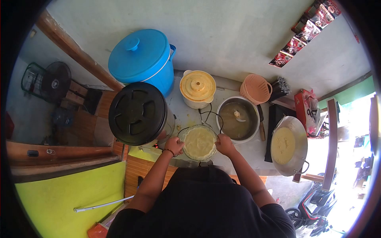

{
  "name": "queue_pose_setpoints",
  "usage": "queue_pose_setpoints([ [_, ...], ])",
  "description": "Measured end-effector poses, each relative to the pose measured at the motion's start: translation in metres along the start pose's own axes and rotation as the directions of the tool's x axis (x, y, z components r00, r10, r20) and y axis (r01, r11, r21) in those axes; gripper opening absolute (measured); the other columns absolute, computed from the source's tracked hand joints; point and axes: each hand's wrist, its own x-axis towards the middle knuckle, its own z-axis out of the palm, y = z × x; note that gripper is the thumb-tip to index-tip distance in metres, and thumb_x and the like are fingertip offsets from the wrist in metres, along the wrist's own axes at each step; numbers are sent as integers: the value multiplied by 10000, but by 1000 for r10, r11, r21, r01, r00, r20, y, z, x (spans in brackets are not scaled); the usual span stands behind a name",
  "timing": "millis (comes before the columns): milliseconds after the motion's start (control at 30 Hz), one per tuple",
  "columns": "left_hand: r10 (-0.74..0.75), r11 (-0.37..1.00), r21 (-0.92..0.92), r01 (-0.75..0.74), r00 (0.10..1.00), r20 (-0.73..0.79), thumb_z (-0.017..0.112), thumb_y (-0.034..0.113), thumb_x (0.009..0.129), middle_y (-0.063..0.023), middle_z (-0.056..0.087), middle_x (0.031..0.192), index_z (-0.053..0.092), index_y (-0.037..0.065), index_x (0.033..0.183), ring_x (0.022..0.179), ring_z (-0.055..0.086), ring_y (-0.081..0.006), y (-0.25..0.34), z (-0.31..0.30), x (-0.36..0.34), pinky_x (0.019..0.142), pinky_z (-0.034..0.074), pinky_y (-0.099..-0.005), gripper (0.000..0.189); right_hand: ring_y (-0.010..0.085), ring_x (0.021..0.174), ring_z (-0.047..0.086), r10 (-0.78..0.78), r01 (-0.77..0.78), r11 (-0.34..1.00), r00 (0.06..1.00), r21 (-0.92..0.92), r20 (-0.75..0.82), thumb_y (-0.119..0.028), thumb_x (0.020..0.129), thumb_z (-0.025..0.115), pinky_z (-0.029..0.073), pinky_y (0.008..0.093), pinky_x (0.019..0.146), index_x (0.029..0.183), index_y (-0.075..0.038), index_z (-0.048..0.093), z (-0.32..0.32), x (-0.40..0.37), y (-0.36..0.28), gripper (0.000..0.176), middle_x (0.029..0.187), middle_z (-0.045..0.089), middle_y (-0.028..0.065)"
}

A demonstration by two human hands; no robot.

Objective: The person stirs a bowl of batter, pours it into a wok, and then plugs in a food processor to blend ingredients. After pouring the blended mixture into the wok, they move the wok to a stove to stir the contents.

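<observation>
Right in front of my body is a round, clear-rimmed bowl (199,143) filled with a pale yellow, soft-looking mass. My left hand (174,145) is closed on its left rim, with a dark bracelet at the wrist. On the opposite rim, my right hand (225,145) is closed too, its fingertips partly hidden. A thin black cord (221,123) loops down close to my right hand. Just behind the bowl stands a container with a yellowed lid (198,84). To the right of it, a metal pot (238,137) holds murky liquid and a small pale object.
A black-lidded bin (137,114) and a blue lidded tub (139,55) stand left. At right are a pink basket (256,89), a knife-like tool (262,129) and a wide pan of pale batter (283,146). Sachets (294,45) hang on the wall.
</observation>
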Motion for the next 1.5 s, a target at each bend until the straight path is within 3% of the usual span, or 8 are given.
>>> queue_pose_setpoints([
  [367, 150, 988, -36, -152, 987, -54, 675, 135, 818, -62, 529, 548, 463, 25, 658, 451, 579, -135, 23, -6, -39, 416, 452, -332, 287, 436, 731, 546, 149, -144, 983, 988, 112, -40, -50, 676, 557, 421, 487, 631, 736, 11, 479, -29, -35, -37, 117, 726, 554, 226],
  [567, 502, 864, 57, -500, 862, -66, 687, 146, 777, -22, 456, 518, 445, 43, 608, 455, 413, -79, 36, 4, -23, 446, 344, -281, 312, 429, 696, 546, 244, -226, 968, 951, 110, -188, -82, 666, 587, 417, 475, 605, 727, -3, 477, -65, -54, -46, 149, 680, 545, 208],
  [767, 598, 801, -3, -599, 799, 63, 680, 141, 779, -6, 429, 495, 437, 50, 601, 462, 402, -66, 89, 20, -28, 432, 343, -274, 314, 407, 657, 532, 358, -337, 934, 893, 120, -272, -93, 660, 600, 404, 450, 585, 715, 13, 456, -123, -75, -71, 187, 647, 521, 191],
  [867, 454, 887, -167, -431, 881, 135, 666, 127, 795, -1, 463, 503, 441, 62, 609, 424, 454, -58, 129, 33, -44, 384, 368, -250, 298, 381, 615, 514, 379, -354, 925, 868, 134, -322, -93, 654, 609, 401, 423, 569, 701, 22, 442, -148, -88, -75, 208, 622, 499, 184],
  [1033, 427, 903, -197, -383, 851, 306, 653, 124, 821, -18, 517, 523, 457, 68, 636, 408, 517, -70, 181, 55, -50, 362, 406, -227, 276, 294, 552, 498, 430, -330, 895, 815, 300, -388, -92, 638, 629, 395, 387, 552, 681, 30, 408, -179, -115, -50, 256, 588, 451, 146],
  [1167, 442, 897, -183, -403, 795, 415, 659, 137, 827, -24, 545, 552, 468, 67, 659, 426, 539, -71, 223, 82, -51, 375, 427, -218, 263, 78, 532, 482, 445, -273, 862, 812, 427, -378, 2, 705, 642, 476, 269, 464, 673, -28, 385, -226, -138, -41, 260, 596, 427, 3],
  [1367, 419, 907, -195, -373, 761, 495, 660, 128, 839, -26, 580, 615, 484, 65, 703, 466, 567, -77, 284, 157, -54, 408, 462, -214, 231, 91, 561, 490, 443, -228, 828, 827, 513, -347, -21, 673, 664, 445, 290, 477, 708, -28, 389, -303, -173, 7, 277, 617, 445, 19],
  [1500, 430, 891, -126, -435, 725, 537, 671, 119, 836, -37, 602, 652, 499, 52, 734, 517, 605, -96, 314, 217, -46, 455, 495, -227, 210, 99, 606, 507, 341, -228, 901, 899, 370, -274, -29, 669, 686, 436, 288, 538, 745, -19, 424, -352, -196, 68, 273, 636, 452, 24],
])
